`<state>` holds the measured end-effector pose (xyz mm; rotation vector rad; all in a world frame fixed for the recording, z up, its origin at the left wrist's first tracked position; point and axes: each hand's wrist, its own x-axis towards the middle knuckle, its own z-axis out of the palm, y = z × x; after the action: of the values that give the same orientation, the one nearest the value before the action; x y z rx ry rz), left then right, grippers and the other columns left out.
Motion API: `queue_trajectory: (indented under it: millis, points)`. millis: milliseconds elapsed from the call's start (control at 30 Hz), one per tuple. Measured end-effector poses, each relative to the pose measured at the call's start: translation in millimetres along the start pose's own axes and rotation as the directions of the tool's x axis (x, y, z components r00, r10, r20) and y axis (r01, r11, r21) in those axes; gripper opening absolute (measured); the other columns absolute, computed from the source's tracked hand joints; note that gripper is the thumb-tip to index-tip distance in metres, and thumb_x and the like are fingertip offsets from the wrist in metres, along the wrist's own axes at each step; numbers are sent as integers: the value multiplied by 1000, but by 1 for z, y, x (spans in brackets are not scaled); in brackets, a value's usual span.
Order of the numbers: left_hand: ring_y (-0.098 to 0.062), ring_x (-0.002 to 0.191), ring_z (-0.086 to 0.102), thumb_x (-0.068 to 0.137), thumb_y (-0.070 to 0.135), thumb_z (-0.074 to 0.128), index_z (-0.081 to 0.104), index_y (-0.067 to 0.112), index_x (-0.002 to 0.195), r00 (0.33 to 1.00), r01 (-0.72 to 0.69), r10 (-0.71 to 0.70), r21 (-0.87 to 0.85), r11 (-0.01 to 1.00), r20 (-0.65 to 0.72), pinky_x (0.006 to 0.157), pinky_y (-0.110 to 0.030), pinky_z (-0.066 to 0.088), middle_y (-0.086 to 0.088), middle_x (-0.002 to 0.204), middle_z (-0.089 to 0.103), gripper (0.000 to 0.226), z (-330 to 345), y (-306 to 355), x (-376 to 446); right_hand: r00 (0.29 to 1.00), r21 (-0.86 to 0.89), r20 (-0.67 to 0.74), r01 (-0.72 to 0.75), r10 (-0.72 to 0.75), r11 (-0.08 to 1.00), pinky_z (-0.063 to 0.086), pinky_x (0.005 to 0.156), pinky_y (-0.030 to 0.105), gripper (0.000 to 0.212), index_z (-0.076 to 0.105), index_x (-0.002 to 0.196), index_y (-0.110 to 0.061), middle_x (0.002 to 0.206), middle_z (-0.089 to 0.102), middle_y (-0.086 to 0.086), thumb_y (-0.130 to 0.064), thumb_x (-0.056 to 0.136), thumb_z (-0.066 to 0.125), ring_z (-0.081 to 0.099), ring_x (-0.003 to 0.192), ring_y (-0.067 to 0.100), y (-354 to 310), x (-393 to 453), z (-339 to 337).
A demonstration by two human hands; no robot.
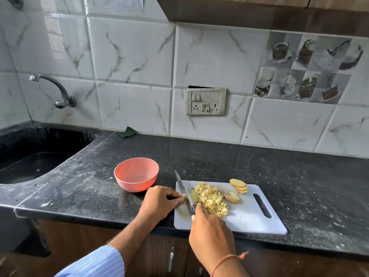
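The right hand, nearest the lens with an orange thread at its wrist, is curled round the handle of a knife; the handle itself is hidden under the hand. The left hand reaches in from a blue striped sleeve, its fingers bent.

The dark speckled countertop carries everything. On it, at the front edge, lies a white cutting board, and just beyond the left hand stands a pink bowl, near the board's far left corner.

The knife's blade runs from the right hand away and to the left, its tip pointing toward the bowl. To the blade's right, mid-board, sits a heap of diced pieces. Past it lie a thick slice and a small stack of round slices at the far edge.

Smallest is the pale piece that the left fingertips pinch, at the board's left edge. It lies on the left side of the blade, touching it or very nearly, so the left hand is the nearer one and the right only meets it through the steel. The next cut looks to come straight down across this piece, and since the fingertips sit just beside the blade with little of the piece showing, they likely need to draw back to the left first.
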<state>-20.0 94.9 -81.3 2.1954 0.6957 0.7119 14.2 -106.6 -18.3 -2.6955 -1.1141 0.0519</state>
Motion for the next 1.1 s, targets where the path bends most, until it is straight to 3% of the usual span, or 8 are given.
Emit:
queue_trajectory:
  millis: [67, 167, 300, 567, 900, 1100]
  points:
    - [10, 81, 71, 79, 36, 94, 86, 37, 89, 1000, 0, 0, 2, 1000, 14, 76, -16, 56, 28, 83, 76, 13, 0, -1, 1, 1000, -20, 1, -10, 10, 1000, 59, 79, 37, 58, 26, 163, -20, 108, 71, 5, -22, 108, 45, 69, 98, 23, -5, 9, 2]
    - [11, 82, 71, 80, 36, 93, 85, 37, 91, 999, 11, -10, -10, 1000, 32, 79, -16, 57, 30, 83, 76, 14, -2, -1, 0, 1000, -65, 15, -3, 4, 998, 58, 81, 40, 63, 18, 166, -21, 116, 70, 8, -19, 108, 44, 69, 102, 26, -6, 10, 1]
    - [11, 83, 71, 81, 36, 91, 85, 40, 93, 999, -7, 7, -19, 1000, 43, 79, -16, 57, 32, 85, 75, 14, -2, -1, -1, 998, -88, 1, 63, -63, 994, 57, 83, 40, 63, 10, 167, -23, 120, 71, 7, -25, 111, 38, 70, 101, 25, 11, -11, -2]
    - [15, 89, 68, 82, 37, 90, 86, 38, 97, 999, -30, 30, 18, 999, 15, 79, -6, 49, 29, 92, 77, 15, -2, -3, -2, 997, 3, -64, 50, -49, 999, 52, 79, 32, 55, 23, 165, -23, 123, 71, 4, -37, 113, 33, 69, 108, 21, 15, -14, -11]
    - [12, 83, 70, 79, 34, 93, 86, 35, 92, 1000, -12, 12, -18, 1000, 4, 79, -13, 55, 28, 85, 76, 15, -3, -1, -4, 995, 38, -82, 57, -54, 998, 50, 77, 30, 56, 23, 165, -25, 124, 69, 2, -38, 113, 34, 68, 108, 19, 7, -15, -11]
    - [13, 85, 70, 80, 32, 93, 86, 35, 94, 1000, -11, 12, -23, 1000, 9, 82, -14, 56, 28, 88, 77, 15, -2, -3, -3, 998, 8, -17, 55, -54, 998, 49, 76, 31, 57, 21, 165, -22, 121, 71, 3, -31, 112, 39, 68, 107, 20, 1, -9, -6]
